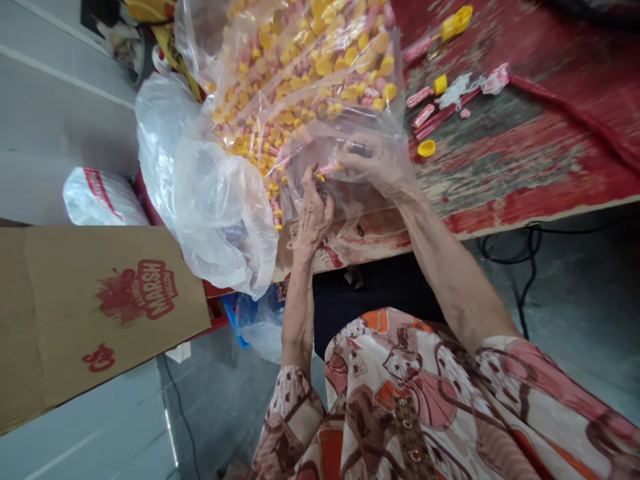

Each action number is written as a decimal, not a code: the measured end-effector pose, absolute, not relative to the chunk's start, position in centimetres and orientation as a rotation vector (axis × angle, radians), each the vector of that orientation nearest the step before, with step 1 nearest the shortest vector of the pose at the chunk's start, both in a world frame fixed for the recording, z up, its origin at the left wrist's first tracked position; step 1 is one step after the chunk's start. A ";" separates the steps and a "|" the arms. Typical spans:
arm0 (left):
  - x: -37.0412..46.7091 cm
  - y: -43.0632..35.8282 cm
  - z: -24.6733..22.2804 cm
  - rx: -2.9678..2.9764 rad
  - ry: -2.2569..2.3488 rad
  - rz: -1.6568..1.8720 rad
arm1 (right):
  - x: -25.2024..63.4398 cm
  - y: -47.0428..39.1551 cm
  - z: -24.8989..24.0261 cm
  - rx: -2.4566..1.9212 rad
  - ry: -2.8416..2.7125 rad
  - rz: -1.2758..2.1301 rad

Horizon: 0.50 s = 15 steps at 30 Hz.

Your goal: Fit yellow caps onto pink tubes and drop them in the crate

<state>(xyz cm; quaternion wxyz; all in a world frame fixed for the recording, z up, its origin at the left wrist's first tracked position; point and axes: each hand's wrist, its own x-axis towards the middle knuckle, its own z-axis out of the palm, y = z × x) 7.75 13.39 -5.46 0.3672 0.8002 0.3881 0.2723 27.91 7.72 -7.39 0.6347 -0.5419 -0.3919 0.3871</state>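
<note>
Glossy, wrinkled clear plastic forms the bag (pixel 360 110). The counter (pixel 545 143) shows worn, scratched red paint; the box (pixel 65 293) is matt cardboard.

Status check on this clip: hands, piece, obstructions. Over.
Right hand pinching small pink-and-white piece. Left fingertips at its yellow end. Clear bag of similar pieces alongside, its film partly veiling right hand.

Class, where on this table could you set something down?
The widest bare patch is the worn tabletop between the yellow cap, the red strip and the near edge. Another lies beyond the strip, towards the black cable. Crowded: under the clear bag and among the loose pieces beside it.
</note>
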 end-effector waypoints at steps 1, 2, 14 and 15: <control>7.7 13.4 -5.4 2.057 0.995 0.700 | 27.9 7.6 -7.3 -1.204 -0.912 0.927; 7.6 13.4 -5.4 2.052 0.994 0.701 | 27.8 7.5 -7.2 -1.174 -0.928 0.985; 5.2 13.1 -6.1 2.163 0.994 0.660 | 26.7 7.9 -8.0 -1.268 -1.159 0.935; 5.1 13.1 -6.1 2.168 0.988 0.667 | 26.4 8.0 -7.9 -1.290 -1.194 0.919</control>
